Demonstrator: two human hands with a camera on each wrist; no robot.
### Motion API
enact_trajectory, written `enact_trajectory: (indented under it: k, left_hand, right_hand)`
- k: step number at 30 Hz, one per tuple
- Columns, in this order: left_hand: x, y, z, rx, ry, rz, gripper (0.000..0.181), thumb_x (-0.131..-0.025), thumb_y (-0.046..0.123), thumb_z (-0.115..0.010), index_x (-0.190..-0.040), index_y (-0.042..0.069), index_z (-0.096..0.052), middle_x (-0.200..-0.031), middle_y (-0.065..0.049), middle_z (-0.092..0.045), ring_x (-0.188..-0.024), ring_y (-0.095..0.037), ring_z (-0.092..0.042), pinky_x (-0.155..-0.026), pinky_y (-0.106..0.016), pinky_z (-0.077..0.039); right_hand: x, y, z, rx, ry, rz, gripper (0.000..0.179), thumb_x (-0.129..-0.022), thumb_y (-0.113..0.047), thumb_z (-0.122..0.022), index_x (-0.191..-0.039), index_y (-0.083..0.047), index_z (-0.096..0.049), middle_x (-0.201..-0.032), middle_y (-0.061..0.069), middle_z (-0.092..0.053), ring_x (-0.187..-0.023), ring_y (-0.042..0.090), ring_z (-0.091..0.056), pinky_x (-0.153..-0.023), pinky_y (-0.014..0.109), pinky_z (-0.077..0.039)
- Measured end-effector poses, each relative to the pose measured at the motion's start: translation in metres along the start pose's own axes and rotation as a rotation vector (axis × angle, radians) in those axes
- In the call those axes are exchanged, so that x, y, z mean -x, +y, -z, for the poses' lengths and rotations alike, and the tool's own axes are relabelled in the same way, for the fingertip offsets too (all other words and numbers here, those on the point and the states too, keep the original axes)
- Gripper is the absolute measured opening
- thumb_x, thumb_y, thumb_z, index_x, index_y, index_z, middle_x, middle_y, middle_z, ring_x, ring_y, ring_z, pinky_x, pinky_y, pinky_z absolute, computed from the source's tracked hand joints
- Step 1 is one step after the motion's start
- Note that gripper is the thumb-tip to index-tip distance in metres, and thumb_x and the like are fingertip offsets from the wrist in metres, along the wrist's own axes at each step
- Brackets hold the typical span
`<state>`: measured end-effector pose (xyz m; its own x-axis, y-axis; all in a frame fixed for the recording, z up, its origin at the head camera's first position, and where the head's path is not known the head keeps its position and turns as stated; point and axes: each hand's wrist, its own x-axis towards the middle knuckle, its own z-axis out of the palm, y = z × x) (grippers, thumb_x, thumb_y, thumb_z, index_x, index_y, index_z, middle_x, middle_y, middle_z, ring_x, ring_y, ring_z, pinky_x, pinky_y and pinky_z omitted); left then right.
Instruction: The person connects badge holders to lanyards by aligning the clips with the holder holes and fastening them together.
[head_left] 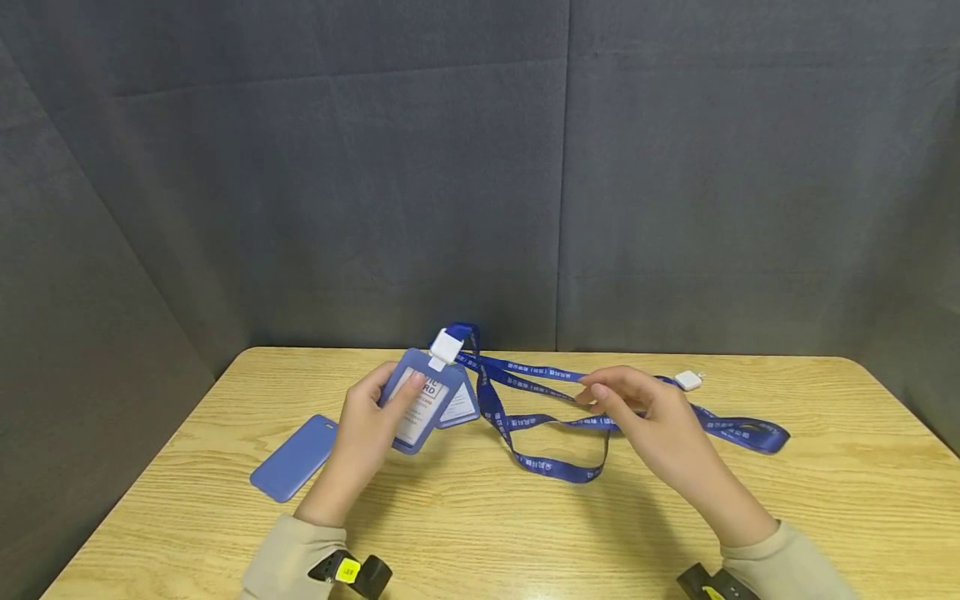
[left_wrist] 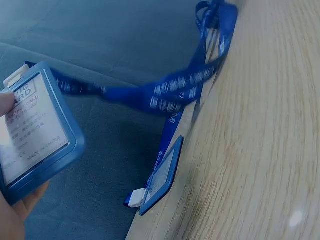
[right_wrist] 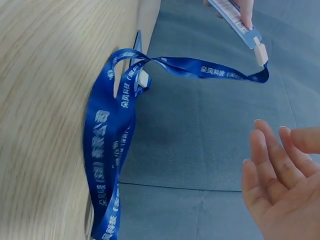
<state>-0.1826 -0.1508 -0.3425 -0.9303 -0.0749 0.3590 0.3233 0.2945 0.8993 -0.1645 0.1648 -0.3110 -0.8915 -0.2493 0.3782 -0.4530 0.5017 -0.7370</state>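
Note:
My left hand (head_left: 363,425) grips a blue badge holder (head_left: 408,429) above the table, thumb on its clear front over a printed card. A white clip (head_left: 447,346) joins its top to a blue lanyard (head_left: 555,469) with white lettering, whose strap runs down to the table and loops to the right. A second blue badge holder (left_wrist: 161,179) lies on the table behind, partly hidden by the first in the head view. My right hand (head_left: 663,421) hovers over the lanyard straps; in the right wrist view its fingers are loosely bent, with nothing held.
On the left of the wooden table (head_left: 480,550) lies a plain blue badge case (head_left: 292,458) with a slot near one end. A small white square clip (head_left: 687,380) sits at the back right. Behind the table hangs a dark grey cloth (head_left: 420,208).

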Motion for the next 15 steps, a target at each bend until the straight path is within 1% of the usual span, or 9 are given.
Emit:
enact_trajectory:
  k: [3,6,8,11,13,15]
  left_hand:
    - [-0.0010,-0.0007,0.0019,0.021,0.022,0.009,0.025,-0.098,0.025,-0.066,-0.110,0.002,-0.069,-0.087,-0.010,-0.067,-0.068,-0.013,-0.060,-0.058,-0.027,-0.052]
    - [-0.0014,-0.0013,0.0027,0.033,0.025,0.020,0.025,-0.098,0.024,-0.065,-0.110,0.002,-0.068,-0.087,-0.011,-0.067,-0.067,-0.014,-0.060,-0.057,-0.028,-0.052]
    - [-0.0015,-0.0018,0.0023,0.032,0.021,0.023,0.025,-0.098,0.024,-0.065,-0.110,0.002,-0.068,-0.087,-0.011,-0.067,-0.068,-0.014,-0.060,-0.058,-0.028,-0.052]
    - [-0.0011,-0.0026,0.0009,0.006,0.014,0.020,0.024,-0.098,0.024,-0.065,-0.110,0.003,-0.069,-0.087,-0.011,-0.067,-0.070,-0.015,-0.060,-0.060,-0.027,-0.051]
    - [-0.0003,-0.0028,-0.0004,-0.022,0.001,0.013,0.024,-0.098,0.025,-0.065,-0.109,0.004,-0.069,-0.088,-0.010,-0.067,-0.071,-0.015,-0.059,-0.061,-0.027,-0.051]
    - [0.0008,-0.0026,-0.0016,-0.040,-0.016,0.006,0.025,-0.099,0.027,-0.064,-0.109,0.005,-0.069,-0.089,-0.010,-0.067,-0.072,-0.016,-0.059,-0.061,-0.027,-0.050]
  right_hand:
    - [0.0001,0.0002,-0.0012,-0.001,-0.002,0.000,0.023,-0.104,-0.029,-0.053,-0.116,-0.017,-0.068,-0.102,-0.006,-0.072,-0.098,0.023,-0.068,-0.085,0.042,-0.052]
    - [0.0003,0.0007,-0.0020,-0.003,-0.003,0.000,0.022,-0.104,-0.030,-0.053,-0.115,-0.017,-0.068,-0.102,-0.006,-0.072,-0.099,0.020,-0.068,-0.085,0.039,-0.053]
    - [0.0004,0.0013,-0.0024,0.003,0.002,-0.001,0.022,-0.104,-0.030,-0.054,-0.114,-0.017,-0.069,-0.102,-0.006,-0.072,-0.097,0.016,-0.068,-0.085,0.039,-0.053]
    - [0.0004,0.0022,-0.0037,0.013,0.006,-0.007,0.022,-0.104,-0.030,-0.054,-0.114,-0.018,-0.069,-0.101,-0.006,-0.072,-0.093,0.011,-0.068,-0.084,0.041,-0.053]
    - [0.0005,0.0028,-0.0046,0.014,0.004,-0.010,0.022,-0.103,-0.030,-0.055,-0.114,-0.018,-0.069,-0.101,-0.006,-0.072,-0.093,0.011,-0.068,-0.083,0.043,-0.052]
    - [0.0003,0.0034,-0.0053,0.011,0.003,-0.009,0.021,-0.103,-0.030,-0.055,-0.114,-0.017,-0.069,-0.101,-0.006,-0.072,-0.093,0.013,-0.069,-0.084,0.044,-0.052]
